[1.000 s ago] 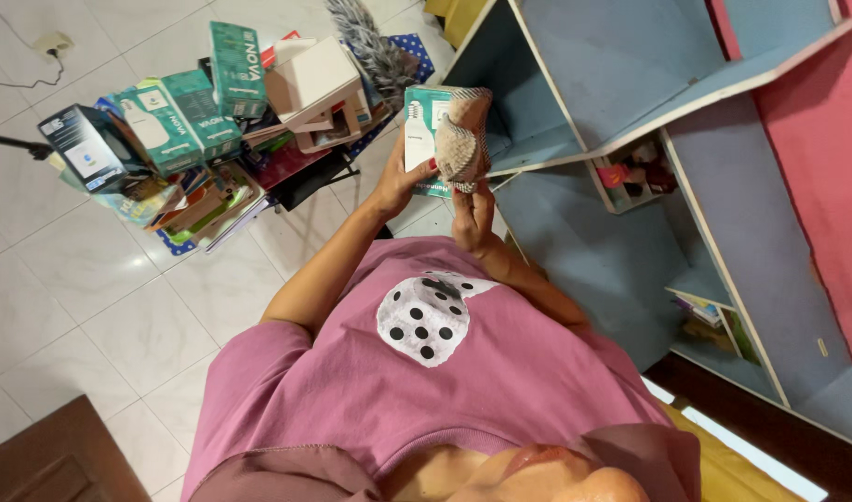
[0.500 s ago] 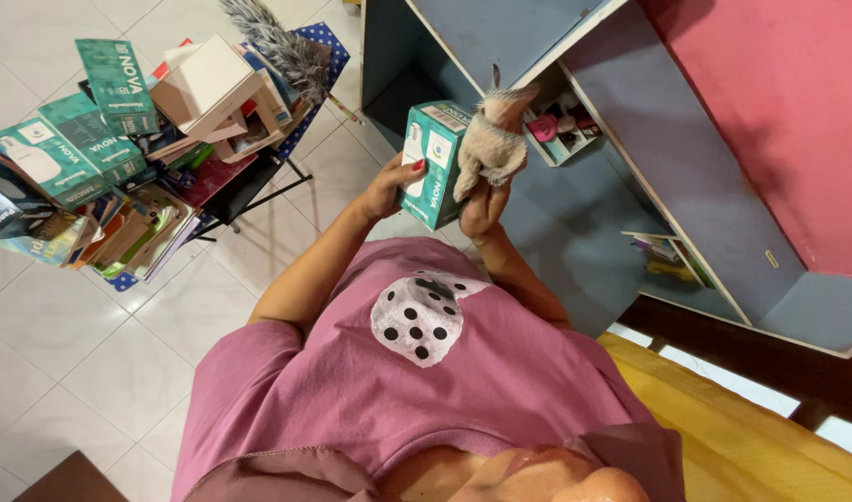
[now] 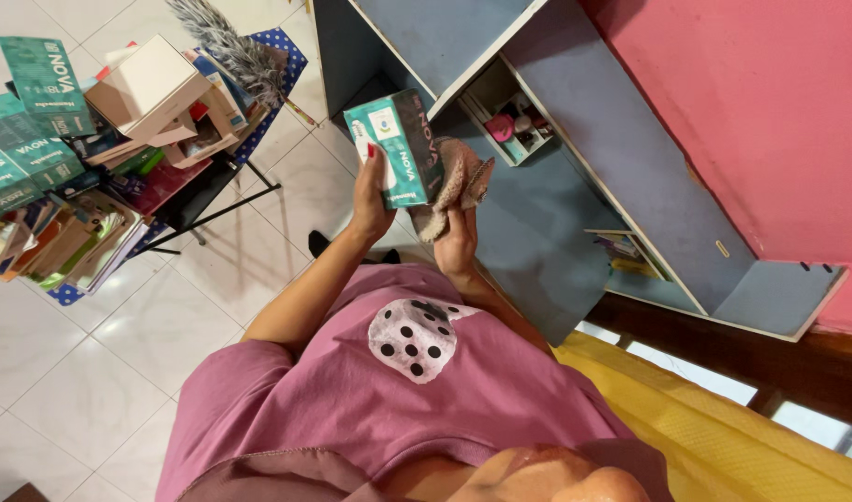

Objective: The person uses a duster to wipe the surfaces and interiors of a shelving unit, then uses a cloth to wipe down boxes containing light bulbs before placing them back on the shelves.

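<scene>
My left hand (image 3: 370,200) grips a teal and white carton (image 3: 398,149) from below and holds it upright in front of my chest. My right hand (image 3: 456,244) is closed on a beige knitted cloth (image 3: 459,181), which is pressed against the carton's right side. Both hands are raised over the white tiled floor (image 3: 110,325), just in front of a blue shelf unit (image 3: 556,186).
At the left, a small folding table (image 3: 212,181) is piled with teal cartons (image 3: 35,84), a white box (image 3: 147,79), books and a grey feather duster (image 3: 226,46). A small shelf cubby (image 3: 514,125) holds pink items. A pink wall (image 3: 752,112) and a yellow surface (image 3: 724,437) lie to the right.
The carton has turned in my left hand and come lower and to the left. The cloth has slid from the carton's top edge down to its right side. The view has swung right.
</scene>
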